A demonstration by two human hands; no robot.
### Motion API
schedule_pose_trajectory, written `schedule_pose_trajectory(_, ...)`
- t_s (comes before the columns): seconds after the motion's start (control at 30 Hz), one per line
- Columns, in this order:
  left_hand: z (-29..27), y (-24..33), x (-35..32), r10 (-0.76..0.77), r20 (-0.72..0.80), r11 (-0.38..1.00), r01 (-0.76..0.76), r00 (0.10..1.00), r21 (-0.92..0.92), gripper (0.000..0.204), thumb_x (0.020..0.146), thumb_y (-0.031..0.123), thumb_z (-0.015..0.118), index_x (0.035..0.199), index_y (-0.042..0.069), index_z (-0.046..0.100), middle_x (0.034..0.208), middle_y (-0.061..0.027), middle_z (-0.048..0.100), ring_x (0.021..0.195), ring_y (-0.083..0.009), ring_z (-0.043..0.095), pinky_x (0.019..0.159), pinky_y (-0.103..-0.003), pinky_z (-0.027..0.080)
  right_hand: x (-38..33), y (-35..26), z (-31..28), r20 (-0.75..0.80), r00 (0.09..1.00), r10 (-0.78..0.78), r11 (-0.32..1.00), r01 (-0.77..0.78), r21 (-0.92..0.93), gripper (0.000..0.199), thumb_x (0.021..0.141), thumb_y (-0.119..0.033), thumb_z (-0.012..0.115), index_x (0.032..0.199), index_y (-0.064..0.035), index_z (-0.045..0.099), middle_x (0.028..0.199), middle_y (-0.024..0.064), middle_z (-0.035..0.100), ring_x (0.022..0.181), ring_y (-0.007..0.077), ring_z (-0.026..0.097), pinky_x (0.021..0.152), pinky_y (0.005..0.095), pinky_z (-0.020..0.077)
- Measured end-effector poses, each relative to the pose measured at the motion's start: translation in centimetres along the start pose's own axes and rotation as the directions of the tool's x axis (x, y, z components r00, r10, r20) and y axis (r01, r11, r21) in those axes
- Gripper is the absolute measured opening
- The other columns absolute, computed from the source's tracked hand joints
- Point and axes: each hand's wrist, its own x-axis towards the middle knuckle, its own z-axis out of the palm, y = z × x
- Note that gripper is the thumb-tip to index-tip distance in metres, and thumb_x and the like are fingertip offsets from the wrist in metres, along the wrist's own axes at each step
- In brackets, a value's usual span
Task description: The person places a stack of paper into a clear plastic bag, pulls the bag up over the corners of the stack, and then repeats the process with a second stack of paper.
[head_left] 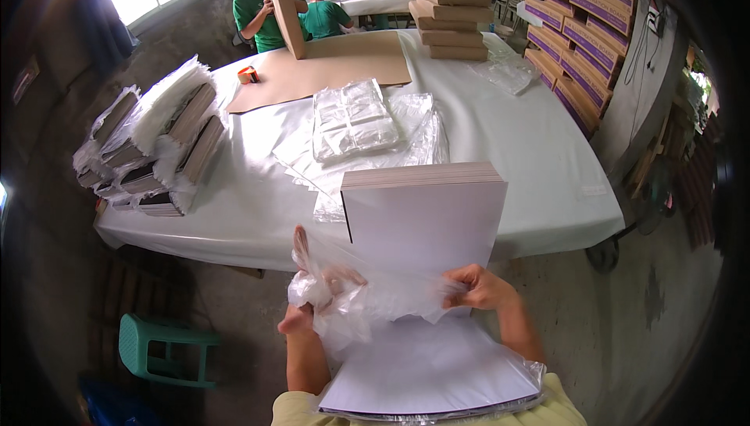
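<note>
A thick stack of white sheets or boards (426, 215) leans between the table's near edge and my body, its layered edge facing up. Its lower part (437, 363) lies against my yellow shirt inside clear plastic. Around its middle, a thin clear plastic bag (391, 293) is bunched. My left hand (312, 289) has a wad of that plastic between thumb and fingers, one finger pointing up; the film partly covers the other fingers. At the right edge of the stack, my right hand (484, 289) pinches the bag between thumb and fingertips.
Ahead on the white-covered table (531, 160) lie flat plastic bags (355, 121), brown paper (351, 67) and an orange tape roll (248, 75). Plastic-wrapped stacks (156, 141) fill the left; brown-wrapped packages (449, 20) stand far right. Two people in green work beyond. A green stool (168, 340) stands lower left.
</note>
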Motion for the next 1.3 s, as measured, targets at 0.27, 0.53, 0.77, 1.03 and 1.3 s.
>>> schedule_pose_trajectory(0.27, -5.9, -2.2, -3.0, -0.24, 0.383, 0.966, 0.26, 0.892, 0.0, 0.083, 0.051, 0.026, 0.083, 0.118, -0.002, 0.042, 0.066, -0.0036, 0.056, 0.051, -0.0081, 0.051, 0.044, -0.022, 0.041, -0.5, 0.2, -1.7, -0.556, 0.821, 0.132, 0.64, 0.358, 0.68, 0.011, 0.083, -0.018, 0.054, 0.084, -0.0082, 0.059, 0.075, 0.0021, 0.058, 0.073, 0.0133, 0.058, 0.061, 0.027, 0.0481)
schedule_pose_trajectory(0.53, -3.1, -2.1, -2.8, -0.493, -0.084, 0.818, 0.494, 0.866, 0.294, 0.023, 0.077, 0.02, 0.062, 0.085, -0.002, 0.062, 0.068, -0.0003, 0.055, 0.059, -0.0074, 0.047, 0.05, -0.022, 0.036, -1.6, 1.7, -2.5, -0.381, 0.925, 0.003, 0.377, 0.352, 0.857, 0.033, 0.084, -0.039, 0.05, 0.067, -0.0101, 0.047, 0.051, -0.0035, 0.037, 0.041, 0.0083, 0.035, 0.04, 0.0244, 0.0355)
schedule_pose_trajectory(0.77, -3.4, -2.1, -2.8, -0.185, -0.405, 0.976, 0.214, 0.895, 0.028, 0.036, 0.082, 0.035, 0.054, 0.093, 0.002, 0.057, 0.071, -0.0038, 0.056, 0.066, -0.0128, 0.053, 0.06, -0.03, 0.043, -3.2, 1.1, -1.8, -0.243, 0.965, 0.103, 0.802, 0.064, 0.594, 0.042, 0.064, -0.011, 0.075, 0.1, -0.0011, 0.056, 0.077, 0.0021, 0.053, 0.06, 0.009, 0.049, 0.055, 0.0239, 0.0454)
schedule_pose_trajectory(1.03, 2.1, -0.8, -1.4, -0.054, -0.51, 0.981, -0.051, 0.859, -0.189, 0.073, 0.073, 0.056, 0.056, 0.128, 0.013, 0.033, 0.074, -0.006, 0.056, 0.06, -0.0135, 0.054, 0.047, -0.023, 0.042, -0.6, 2.2, 0.3, -0.275, 0.94, 0.204, 0.978, -0.209, 0.012, 0.012, 0.078, -0.01, 0.062, 0.079, 0.0017, 0.06, 0.074, 0.0025, 0.059, 0.073, 0.0089, 0.054, 0.068, 0.024, 0.0426)
schedule_pose_trajectory(1.3, -6.0, -4.1, -5.0, -0.375, -0.002, 0.912, 0.369, 0.927, 0.181, 0.068, 0.06, 0.023, 0.075, 0.118, 0.005, 0.044, 0.074, -0.0023, 0.055, 0.058, -0.0102, 0.048, 0.05, -0.023, 0.038, -0.8, 2.7, -1.6, -0.356, 0.934, -0.025, 0.35, 0.342, 0.872, 0.035, 0.087, -0.035, 0.043, 0.104, -0.0072, 0.054, 0.076, 0.0038, 0.06, 0.069, 0.0157, 0.06, 0.07, 0.0332, 0.0483)
